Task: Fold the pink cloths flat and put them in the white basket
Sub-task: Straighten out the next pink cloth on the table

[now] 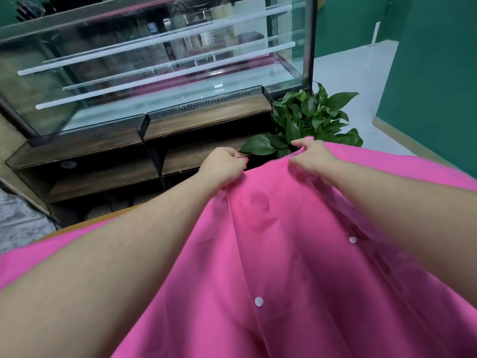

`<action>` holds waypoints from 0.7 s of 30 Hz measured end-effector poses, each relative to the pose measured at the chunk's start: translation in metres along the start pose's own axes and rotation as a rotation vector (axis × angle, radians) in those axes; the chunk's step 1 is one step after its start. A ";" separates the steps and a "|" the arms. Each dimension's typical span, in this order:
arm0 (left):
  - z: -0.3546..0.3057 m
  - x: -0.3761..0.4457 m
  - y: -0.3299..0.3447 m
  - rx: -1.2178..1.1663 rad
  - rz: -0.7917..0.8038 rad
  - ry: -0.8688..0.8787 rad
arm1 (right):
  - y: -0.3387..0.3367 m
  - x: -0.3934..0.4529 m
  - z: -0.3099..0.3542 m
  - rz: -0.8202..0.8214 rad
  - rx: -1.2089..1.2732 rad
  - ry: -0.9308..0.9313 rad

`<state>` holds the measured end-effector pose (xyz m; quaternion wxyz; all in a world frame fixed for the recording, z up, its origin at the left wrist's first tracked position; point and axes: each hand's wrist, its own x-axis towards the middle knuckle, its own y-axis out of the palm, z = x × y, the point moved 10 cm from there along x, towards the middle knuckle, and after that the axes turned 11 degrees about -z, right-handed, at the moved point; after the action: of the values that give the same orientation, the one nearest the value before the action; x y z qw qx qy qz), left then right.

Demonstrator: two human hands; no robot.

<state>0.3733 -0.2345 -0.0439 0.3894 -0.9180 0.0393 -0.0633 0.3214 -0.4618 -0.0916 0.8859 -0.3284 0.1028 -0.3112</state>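
Observation:
A large pink cloth (pixel 296 254) with white snap buttons fills the lower half of the view, lifted and spread in front of me. My left hand (pixel 223 165) grips its upper edge with curled fingers. A short way to the right, my right hand (pixel 311 157) pinches the same edge. Both forearms reach out over the cloth. No white basket is in view.
A glass display case (pixel 154 60) stands ahead on a dark wooden shelf unit (pixel 103 161). A green potted plant (pixel 309 117) sits to the right of it, just beyond my hands. Green walls and a pale floor lie at the far right.

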 end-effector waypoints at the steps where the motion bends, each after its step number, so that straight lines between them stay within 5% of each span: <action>1: 0.001 -0.001 0.002 0.011 -0.001 0.008 | -0.004 -0.002 -0.002 -0.032 -0.055 0.000; 4: 0.000 0.000 -0.004 -0.030 -0.085 0.011 | -0.023 -0.015 0.010 -0.177 -0.149 -0.128; 6: -0.003 0.000 -0.003 -0.101 -0.081 -0.024 | -0.027 -0.027 0.020 -0.182 0.047 -0.184; 9: -0.007 -0.009 0.016 -0.309 0.042 -0.196 | -0.008 -0.055 0.023 0.050 0.472 -0.090; 12: -0.018 -0.026 0.033 -0.606 0.139 -0.399 | 0.005 -0.089 0.029 0.244 0.568 -0.024; 15: -0.030 -0.026 0.040 -0.740 0.143 -0.462 | 0.013 -0.107 0.027 0.340 0.434 -0.006; 21: -0.040 -0.017 0.054 -0.817 0.129 -0.505 | 0.001 -0.090 -0.008 0.228 0.209 0.135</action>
<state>0.3491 -0.2982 -0.0566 -0.0027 -0.9782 0.0222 0.2065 0.2480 -0.4091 -0.1003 0.9359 -0.1988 0.1656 -0.2392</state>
